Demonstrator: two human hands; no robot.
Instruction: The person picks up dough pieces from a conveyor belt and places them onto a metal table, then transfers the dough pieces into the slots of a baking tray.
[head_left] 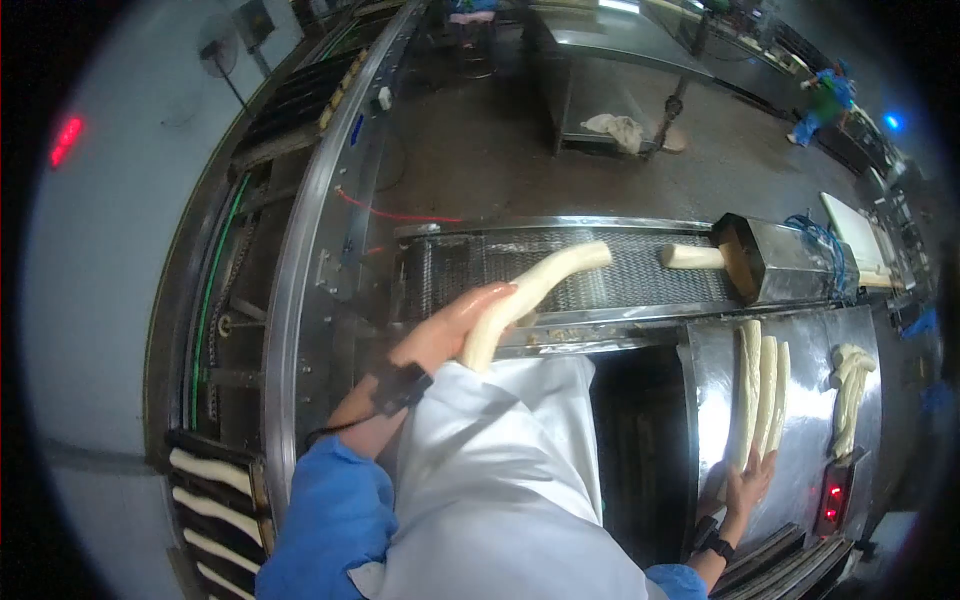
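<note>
My left hand (455, 325) grips one end of a long pale dough rope (535, 290), which arcs up over the mesh conveyor belt (620, 270). Another dough piece (692, 257) pokes out of the dark metal chute (750, 258) at the belt's right end. My right hand (748, 485) lies flat against the near ends of three dough ropes (762, 385) laid side by side on a steel table (810, 340). A twisted dough piece (850, 395) rests further right on that table.
Trays with dough sticks (210, 500) ride a curved rail conveyor (300, 250) at my left. A red indicator panel (832, 498) glows by the table's corner. A person in blue (825, 100) stands far back right. A cloth (618, 128) lies on the floor.
</note>
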